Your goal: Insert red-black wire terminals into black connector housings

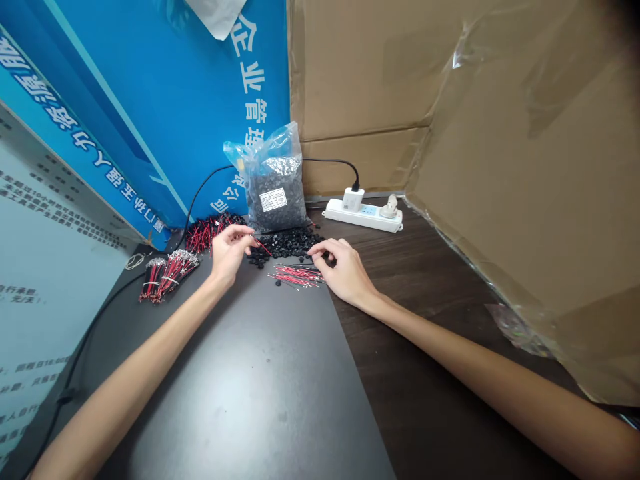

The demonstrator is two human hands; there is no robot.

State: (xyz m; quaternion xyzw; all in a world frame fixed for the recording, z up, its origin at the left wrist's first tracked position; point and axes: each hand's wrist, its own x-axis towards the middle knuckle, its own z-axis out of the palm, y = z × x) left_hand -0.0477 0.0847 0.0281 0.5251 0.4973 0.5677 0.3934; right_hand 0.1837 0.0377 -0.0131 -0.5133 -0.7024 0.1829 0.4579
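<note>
My left hand [231,252] pinches a thin red wire [264,247], its free end slanting down to the right over the black pieces. My right hand [346,272] is closed, with thumb and forefinger together at the right edge of the pile; what is between them, if anything, is too small to tell. Between the hands lies a pile of small black plastic pieces [287,244]. Just in front of it, loose red and black wires [299,275] lie side by side, their right ends close to my right hand.
Behind the pile stands a clear bag of black pieces [276,190]. A heap of red and black wires [203,235] and banded wire bundles [170,275] lie on the left. A power strip [363,215] with plugs sits back right. Cardboard walls [500,167] enclose the right side.
</note>
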